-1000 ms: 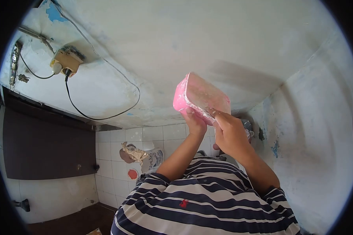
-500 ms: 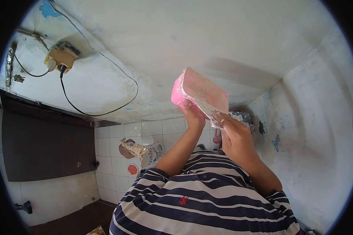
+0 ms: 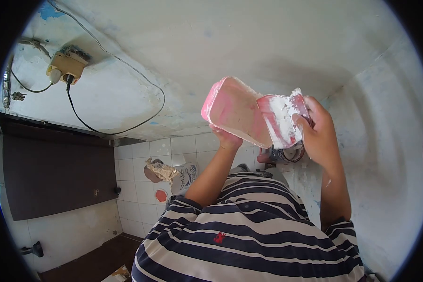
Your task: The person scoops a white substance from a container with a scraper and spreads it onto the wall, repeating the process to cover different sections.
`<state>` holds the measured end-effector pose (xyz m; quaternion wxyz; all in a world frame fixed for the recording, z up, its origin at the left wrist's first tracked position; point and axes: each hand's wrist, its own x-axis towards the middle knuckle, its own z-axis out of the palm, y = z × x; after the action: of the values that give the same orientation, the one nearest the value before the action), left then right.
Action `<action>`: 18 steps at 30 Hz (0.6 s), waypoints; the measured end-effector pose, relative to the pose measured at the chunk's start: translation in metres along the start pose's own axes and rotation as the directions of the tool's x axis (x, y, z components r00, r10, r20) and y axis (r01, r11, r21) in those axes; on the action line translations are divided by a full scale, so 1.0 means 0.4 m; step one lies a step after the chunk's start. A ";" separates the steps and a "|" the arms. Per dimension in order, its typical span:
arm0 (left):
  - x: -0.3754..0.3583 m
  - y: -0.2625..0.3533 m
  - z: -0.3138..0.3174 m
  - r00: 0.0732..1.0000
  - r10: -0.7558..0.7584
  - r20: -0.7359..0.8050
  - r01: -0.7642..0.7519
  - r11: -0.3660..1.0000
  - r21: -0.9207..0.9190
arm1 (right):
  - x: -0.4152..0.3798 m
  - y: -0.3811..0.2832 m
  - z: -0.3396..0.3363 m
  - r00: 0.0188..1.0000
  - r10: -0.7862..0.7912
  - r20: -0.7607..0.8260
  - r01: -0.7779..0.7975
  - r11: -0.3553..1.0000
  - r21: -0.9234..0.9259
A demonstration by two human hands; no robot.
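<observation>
My left hand (image 3: 227,138) grips a pink plastic tub (image 3: 234,113) from below, its open side tilted toward me. Pale filler is smeared over the tub's inside and rim. In my right hand (image 3: 320,136) is a flat reddish putty spreader (image 3: 267,109), its face thickly coated with white filler. The thumb presses on the coated face and the fingers wrap behind it. One edge of the spreader overlaps the tub's right rim in this view.
A patchy wall (image 3: 286,42) rises in front, with a socket box (image 3: 65,67) and loose cable at upper left. On the tiled floor are a printed sack (image 3: 185,176), a round red item (image 3: 161,195) and a bucket (image 3: 289,155). A dark panel (image 3: 56,174) stands left.
My right hand has moved up and right, bringing the filler-coated spreader into clear view beside the tub. The tub has turned so its inside shows more.
</observation>
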<state>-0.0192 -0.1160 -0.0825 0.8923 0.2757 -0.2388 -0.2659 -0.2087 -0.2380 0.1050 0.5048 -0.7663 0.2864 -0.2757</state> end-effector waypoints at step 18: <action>-0.034 -0.030 -0.105 0.999 0.028 -0.029 -0.019 0.961 0.277 | 0.054 0.191 0.023 0.699 0.411 0.585 -0.637 0.730 0.248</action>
<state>-0.0092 -0.1011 -0.1247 0.8520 0.3990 -0.2622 -0.2148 -0.1994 -0.2728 0.0334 0.7753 -0.5596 0.2912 0.0323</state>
